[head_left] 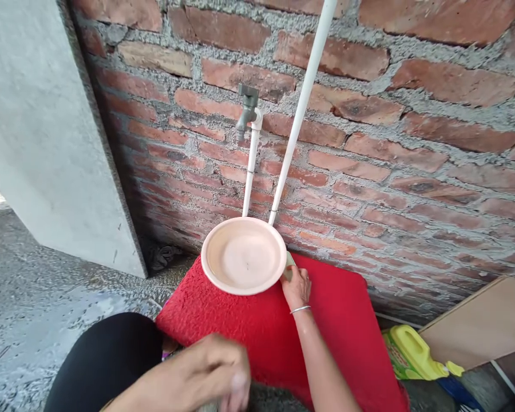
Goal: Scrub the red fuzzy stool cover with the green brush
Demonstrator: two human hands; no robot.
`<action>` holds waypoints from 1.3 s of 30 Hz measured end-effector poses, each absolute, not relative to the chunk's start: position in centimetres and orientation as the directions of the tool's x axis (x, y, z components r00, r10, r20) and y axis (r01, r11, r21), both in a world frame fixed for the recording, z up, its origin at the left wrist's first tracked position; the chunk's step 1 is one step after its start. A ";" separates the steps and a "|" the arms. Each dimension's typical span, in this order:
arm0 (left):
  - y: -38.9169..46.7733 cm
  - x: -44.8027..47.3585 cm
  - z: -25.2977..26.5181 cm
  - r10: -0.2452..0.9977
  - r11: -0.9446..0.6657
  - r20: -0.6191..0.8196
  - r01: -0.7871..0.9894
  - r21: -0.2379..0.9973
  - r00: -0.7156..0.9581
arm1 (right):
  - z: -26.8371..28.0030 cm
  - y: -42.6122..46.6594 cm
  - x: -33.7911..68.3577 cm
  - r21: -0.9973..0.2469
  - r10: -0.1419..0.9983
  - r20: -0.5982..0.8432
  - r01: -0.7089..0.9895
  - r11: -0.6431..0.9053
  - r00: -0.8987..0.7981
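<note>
A pale pink plastic basin (244, 257) stands on a red cloth (335, 320), below a grey tap (246, 111). No water shows in the basin; a small dark mark is on its bottom. Right beside the basin's rim, my right hand (297, 287) has its fingers closed on a pale green object (290, 260), mostly hidden by the rim and fingers. A thin bracelet circles that wrist. Nearer to me, my left hand (214, 366) hangs over the cloth's front edge, blurred and apart from the basin. Its fingers point down and are too smeared to make out.
A brick wall (369, 200) rises behind, with white pipes (302, 109) along it. A grey slab (60, 126) leans at the left over wet floor (34, 320). At the right lie a yellow jug (414, 352) and a brown board (484, 320). My knee (111, 355) is at lower left.
</note>
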State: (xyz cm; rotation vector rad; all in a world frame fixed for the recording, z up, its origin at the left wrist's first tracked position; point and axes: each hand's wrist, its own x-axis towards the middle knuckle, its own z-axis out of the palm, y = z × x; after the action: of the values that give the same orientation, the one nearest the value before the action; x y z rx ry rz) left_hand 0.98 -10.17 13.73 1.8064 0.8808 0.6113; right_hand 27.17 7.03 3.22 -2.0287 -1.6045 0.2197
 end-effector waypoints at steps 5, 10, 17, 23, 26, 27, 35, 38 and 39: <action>-3.3 4.8 6.7 0.805 -0.594 0.259 0.718 0.363 0.534 | 3.9 7.5 28.4 -0.441 0.969 0.187 0.895 -0.065 0.162; -0.8 3.9 0.3 0.615 -0.786 0.288 0.599 0.153 0.734 | 4.0 8.1 29.7 -0.431 0.984 0.169 0.902 0.017 0.063; -0.8 2.9 -0.8 0.653 -0.756 0.291 0.630 0.180 0.700 | 4.9 6.1 40.0 -0.423 0.950 0.122 0.881 -0.213 0.289; -0.7 3.4 -0.8 0.660 -0.749 0.306 0.634 0.193 0.686 | 7.6 1.3 50.3 -0.401 0.772 0.104 0.737 -0.544 0.627; -0.8 3.6 -0.8 0.662 -0.746 0.320 0.636 0.197 0.678 | 7.4 0.5 48.9 -0.433 0.761 0.129 0.726 -0.534 0.636; -0.8 3.6 -0.7 0.665 -0.743 0.324 0.639 0.197 0.673 | 7.0 0.6 47.2 -0.453 0.781 0.139 0.741 -0.496 0.608; -0.7 3.3 -0.2 0.664 -0.741 0.316 0.651 0.162 0.678 | 3.5 2.2 28.8 -0.462 0.961 0.221 0.885 -0.047 0.167; -0.6 3.2 -0.5 0.656 -0.747 0.347 0.642 0.173 0.670 | 2.9 2.2 28.6 -0.456 0.962 0.220 0.889 -0.044 0.160; -0.5 3.2 -0.6 0.655 -0.748 0.353 0.639 0.178 0.668 | 2.8 2.0 29.7 -0.454 0.959 0.220 0.889 -0.062 0.180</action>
State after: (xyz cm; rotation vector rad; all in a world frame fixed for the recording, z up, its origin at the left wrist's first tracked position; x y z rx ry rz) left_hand 3.21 -0.53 -0.63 2.8340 1.0994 0.6235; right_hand 29.67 2.00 2.81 -1.9734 -1.7317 0.1893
